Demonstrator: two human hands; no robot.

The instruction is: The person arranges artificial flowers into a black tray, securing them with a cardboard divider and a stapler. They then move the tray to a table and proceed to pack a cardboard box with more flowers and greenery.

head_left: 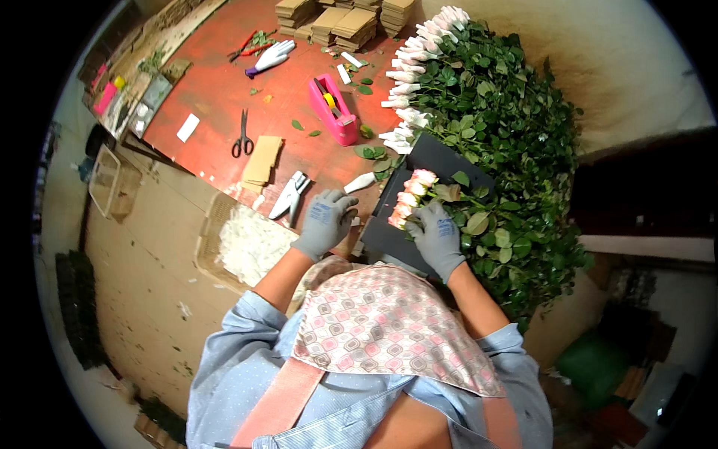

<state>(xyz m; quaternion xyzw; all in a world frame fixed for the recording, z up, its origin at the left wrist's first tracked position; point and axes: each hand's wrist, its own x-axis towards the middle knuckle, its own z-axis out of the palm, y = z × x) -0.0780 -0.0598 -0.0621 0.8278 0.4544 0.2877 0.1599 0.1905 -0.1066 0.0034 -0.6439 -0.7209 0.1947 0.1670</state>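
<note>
My right hand point(437, 233), in a grey glove, has its fingers bent round the stems just behind several pink-and-white roses point(413, 196). The rose heads lie in a row in a black tray point(389, 238), their leafy stems running off to the right. To the left of the tray, my left hand point(326, 221), gloved the same way, hovers with fingers loosely curved and apart, and I see nothing in it. Near it on the red table lie a silver plier-type hand tool point(290, 196) and a white sleeve-like piece point(360, 182).
Many leafy stems with white-wrapped heads point(419, 56) are piled on the right. The red table point(217, 75) holds a pink tape dispenser point(333, 111), black scissors point(243, 135), cardboard pieces point(262, 162) and stacked cardboard point(336, 26). A basket of white pieces point(250, 243) stands below the table edge.
</note>
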